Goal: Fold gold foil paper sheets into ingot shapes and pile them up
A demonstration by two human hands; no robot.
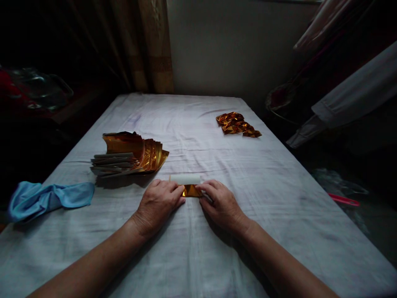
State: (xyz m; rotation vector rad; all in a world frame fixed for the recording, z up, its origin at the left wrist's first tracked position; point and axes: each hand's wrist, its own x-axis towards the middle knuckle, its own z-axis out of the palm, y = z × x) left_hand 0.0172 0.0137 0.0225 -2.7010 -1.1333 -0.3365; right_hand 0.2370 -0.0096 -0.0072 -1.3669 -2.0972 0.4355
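Note:
Between my two hands lies a sheet of gold foil paper (192,191), partly folded, with a pale strip showing along its far edge. My left hand (163,196) is closed on the sheet's left end, thumb and fingers pressed to it. My right hand (219,200) pinches the right end with bent fingers. Beyond my left hand stands a thick stack of gold foil sheets (151,155), bent over, with grey backs showing at the left. Several folded gold foil pieces (237,125) sit in a small heap toward the far right.
A white cloth (279,198) covers the table. At its left edge lies a crumpled blue cloth (52,200). A curtain (155,45) and a wall (226,54) stand behind. Off to the right hang clothes (356,87), with a pink handle (343,200) lower down.

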